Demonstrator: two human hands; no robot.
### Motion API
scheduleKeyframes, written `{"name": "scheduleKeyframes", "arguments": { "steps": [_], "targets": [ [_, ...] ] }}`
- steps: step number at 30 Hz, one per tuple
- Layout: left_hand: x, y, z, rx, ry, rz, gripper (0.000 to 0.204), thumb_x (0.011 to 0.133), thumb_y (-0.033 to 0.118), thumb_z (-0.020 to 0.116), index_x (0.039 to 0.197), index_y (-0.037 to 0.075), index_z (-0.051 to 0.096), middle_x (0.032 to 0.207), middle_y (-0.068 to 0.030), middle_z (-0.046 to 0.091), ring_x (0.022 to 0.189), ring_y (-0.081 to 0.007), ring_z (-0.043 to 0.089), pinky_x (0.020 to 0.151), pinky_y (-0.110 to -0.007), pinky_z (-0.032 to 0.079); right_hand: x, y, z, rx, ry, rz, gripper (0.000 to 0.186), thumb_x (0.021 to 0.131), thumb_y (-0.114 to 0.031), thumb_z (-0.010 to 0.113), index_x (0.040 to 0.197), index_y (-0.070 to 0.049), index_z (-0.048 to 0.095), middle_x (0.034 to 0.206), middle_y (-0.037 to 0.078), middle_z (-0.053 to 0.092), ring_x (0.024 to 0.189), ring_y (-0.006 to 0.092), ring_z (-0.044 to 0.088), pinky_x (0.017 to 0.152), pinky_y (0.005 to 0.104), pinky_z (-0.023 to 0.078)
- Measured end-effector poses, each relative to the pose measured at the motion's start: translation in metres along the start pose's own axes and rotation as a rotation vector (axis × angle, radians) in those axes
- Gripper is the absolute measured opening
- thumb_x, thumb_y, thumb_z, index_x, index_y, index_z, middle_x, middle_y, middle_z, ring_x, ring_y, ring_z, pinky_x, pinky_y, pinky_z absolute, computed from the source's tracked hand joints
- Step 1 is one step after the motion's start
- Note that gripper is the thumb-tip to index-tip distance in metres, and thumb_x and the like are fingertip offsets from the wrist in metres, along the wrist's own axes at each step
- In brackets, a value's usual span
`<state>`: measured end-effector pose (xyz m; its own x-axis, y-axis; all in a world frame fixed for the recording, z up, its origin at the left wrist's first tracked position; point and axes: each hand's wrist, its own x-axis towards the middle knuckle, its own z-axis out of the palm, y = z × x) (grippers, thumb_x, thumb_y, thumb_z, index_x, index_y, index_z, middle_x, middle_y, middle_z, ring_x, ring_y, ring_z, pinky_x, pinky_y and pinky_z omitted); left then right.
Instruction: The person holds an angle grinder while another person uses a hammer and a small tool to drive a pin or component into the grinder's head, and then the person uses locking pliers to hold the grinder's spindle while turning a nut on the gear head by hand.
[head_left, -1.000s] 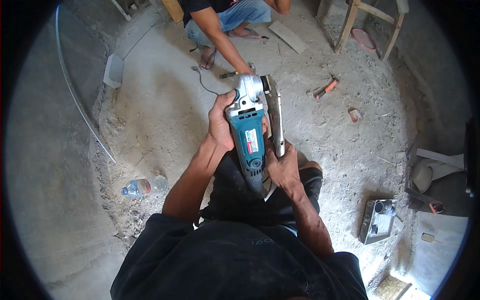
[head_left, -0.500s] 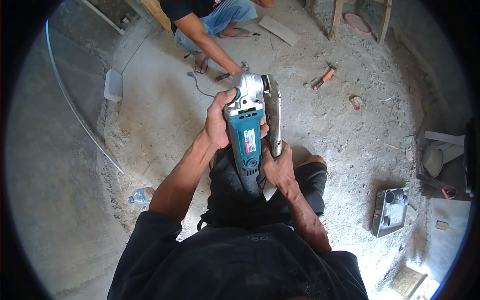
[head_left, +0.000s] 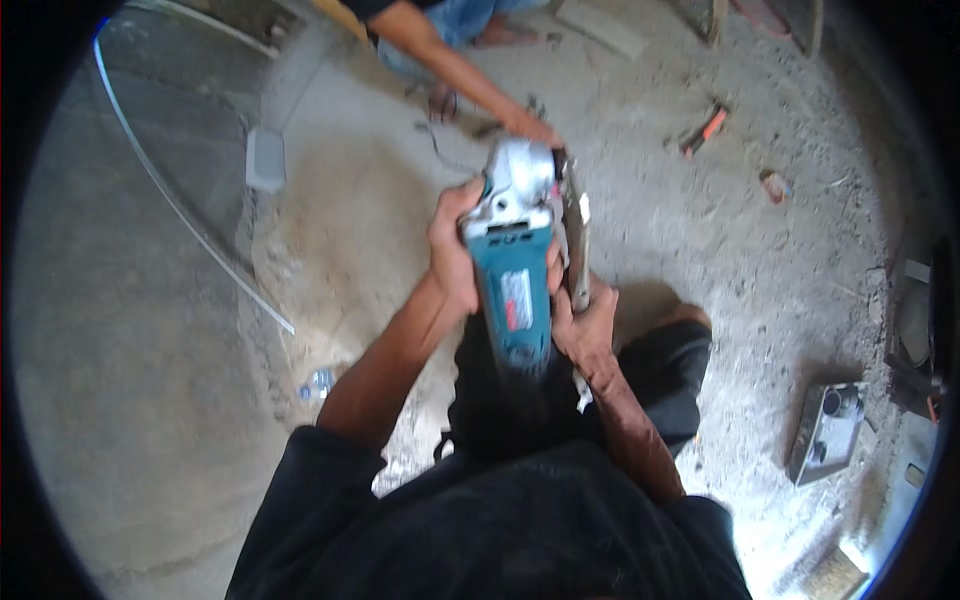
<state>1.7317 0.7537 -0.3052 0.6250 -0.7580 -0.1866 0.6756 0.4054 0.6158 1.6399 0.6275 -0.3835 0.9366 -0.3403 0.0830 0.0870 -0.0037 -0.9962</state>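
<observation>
A teal angle grinder [head_left: 514,265] with a silver gear head is held up in front of me, its head pointing away. My left hand [head_left: 456,245] wraps round its left side, with the thumb by the gear head. On the right of the head stands a worn metal piece [head_left: 578,235], seen edge-on; I cannot tell if it is a guard or a disc. My right hand [head_left: 588,325] is closed on the lower end of that piece. Just beyond the gear head is another person's hand [head_left: 535,128]; whether it touches the grinder is hidden.
A person in jeans [head_left: 450,40] crouches ahead. On the rough concrete floor lie a red-handled hammer [head_left: 706,130], a crumpled wrapper [head_left: 774,186] and a plastic bottle [head_left: 317,384]. A grey tray [head_left: 800,455] holding dark round pieces is at right, a pale block [head_left: 266,160] at left.
My view has shifted, so the floor things appear farther right, and the picture is blurrier. The grinder is still in my hands. The other person's hand now shows to the right behind the gear head.
</observation>
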Motion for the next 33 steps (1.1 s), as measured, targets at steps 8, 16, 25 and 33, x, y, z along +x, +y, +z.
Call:
{"name": "scheduleKeyframes", "arguments": {
  "steps": [8, 16, 25, 33],
  "targets": [
    [-0.002, -0.002, 0.007, 0.037, -0.019, 0.058, 0.072, 0.084, 0.067, 0.05, 0.114, 0.002, 0.059, 0.082, -0.022, 0.067, 0.07, -0.0355, 0.068, 0.067, -0.044, 0.056, -0.025, -0.017, -0.033, -0.123, -0.259, 0.201, 0.032, 0.099, -0.025, 0.059, 0.1, 0.006, 0.065, 0.069, 0.021, 0.063, 0.067, 0.0252, 0.069, 0.063, 0.0394, 0.052],
    [-0.006, -0.015, 0.013, 0.052, -0.046, 0.084, 0.068, 0.086, 0.063, 0.052, 0.114, 0.001, 0.062, 0.086, -0.0201, 0.068, 0.07, -0.0321, 0.069, 0.068, -0.045, 0.058, -0.041, -0.024, -0.036, -0.155, -0.178, 0.155, 0.041, 0.101, -0.033, 0.058, 0.089, 0.006, 0.062, 0.062, 0.015, 0.058, 0.059, 0.0176, 0.058, 0.056, 0.0381, 0.046],
    [-0.008, -0.018, 0.012, 0.069, 0.03, 0.106, 0.068, 0.086, 0.061, 0.052, 0.112, 0.0, 0.063, 0.086, -0.0175, 0.068, 0.069, -0.0298, 0.068, 0.068, -0.045, 0.057, -0.046, -0.032, -0.045, -0.202, -0.208, 0.182, 0.057, 0.102, -0.046, 0.056, 0.079, 0.006, 0.06, 0.055, 0.011, 0.052, 0.054, 0.0148, 0.051, 0.052, 0.0377, 0.043],
    [-0.008, -0.017, 0.014, 0.117, 0.138, 0.125, 0.073, 0.086, 0.067, 0.048, 0.108, 0.0, 0.065, 0.079, -0.0207, 0.068, 0.066, -0.0337, 0.068, 0.066, -0.042, 0.056, -0.052, -0.07, -0.06, -0.271, -0.279, 0.236, 0.059, 0.103, -0.05, 0.051, 0.086, 0.004, 0.066, 0.057, 0.003, 0.052, 0.055, 0.0096, 0.047, 0.049, 0.0323, 0.039]
  ]
}}
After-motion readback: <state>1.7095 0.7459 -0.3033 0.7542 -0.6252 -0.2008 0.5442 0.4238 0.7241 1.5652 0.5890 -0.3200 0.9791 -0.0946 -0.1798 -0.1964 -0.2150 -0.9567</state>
